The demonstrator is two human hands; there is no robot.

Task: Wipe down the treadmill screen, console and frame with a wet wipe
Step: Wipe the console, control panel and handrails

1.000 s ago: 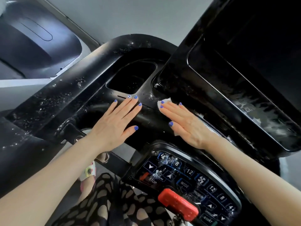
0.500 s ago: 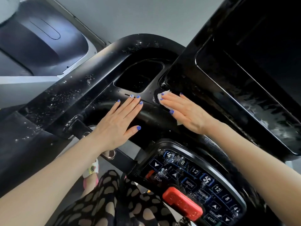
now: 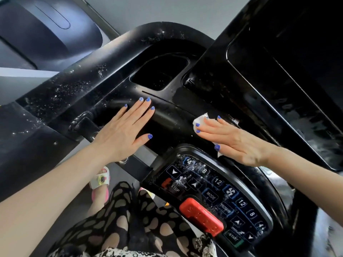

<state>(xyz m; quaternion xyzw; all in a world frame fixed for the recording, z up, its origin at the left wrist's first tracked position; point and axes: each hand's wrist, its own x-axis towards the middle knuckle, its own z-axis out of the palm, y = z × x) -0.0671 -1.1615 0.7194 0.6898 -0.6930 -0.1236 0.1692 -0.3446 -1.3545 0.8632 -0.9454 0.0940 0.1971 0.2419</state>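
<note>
grey floor is showing behind the black treadmill console [image 3: 118, 86], its surfaces speckled with droplets. we are resting our left hand [image 3: 120, 132] flat on the console ledge, fingers straight and holding nothing. we are pressing the wet wipe [image 3: 200, 122] under our right hand [image 3: 235, 140], fingers extended, just below the dark screen [image 3: 289, 58] and beside the cup recess [image 3: 159, 73]. we are judging the console step to be in hand; next we are needing to sweep toward the wet button panel [image 3: 213, 191] and the frame.
</note>
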